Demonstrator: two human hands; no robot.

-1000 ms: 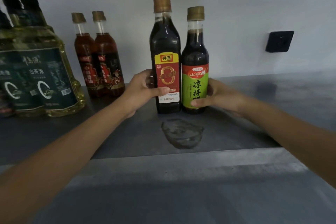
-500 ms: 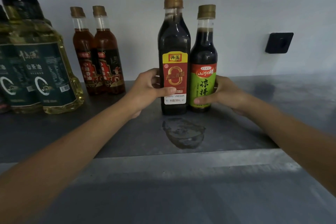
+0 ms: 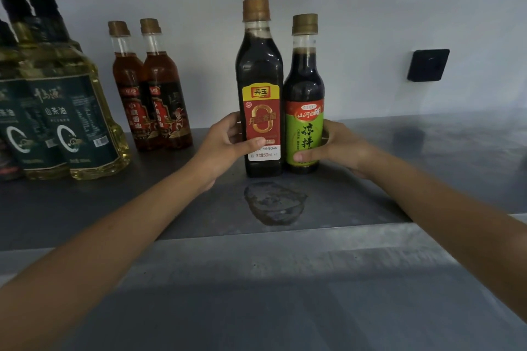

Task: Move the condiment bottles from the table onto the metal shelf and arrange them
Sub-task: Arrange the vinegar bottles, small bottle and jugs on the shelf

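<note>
Your left hand (image 3: 225,142) is wrapped around the lower part of the tall vinegar bottle (image 3: 260,88), thumb pressed across the bottom of its red and yellow label, while your right hand (image 3: 339,147) grips the shorter bottle with the green label (image 3: 304,94), thumb lying over the foot of that label. Both bottles stand upright on the metal shelf (image 3: 427,168), bases down on the steel, and they touch side by side, the vinegar on the left. Each holds dark liquid and carries a tan cap. Just in front of them on the shelf surface you can see a dull rounded stain (image 3: 275,202).

Further left along the same shelf, well apart from your hands, 2 sesame oil bottles (image 3: 154,100) with reddish-brown contents stand close together near the back wall. Beyond those, at the left edge, sit large yellow oil jugs (image 3: 65,111) with dark green labels; how many there are you cannot tell, since the edge of the view cuts them off. On the pale wall to the right hangs 1 small black square fitting (image 3: 427,65)
</note>
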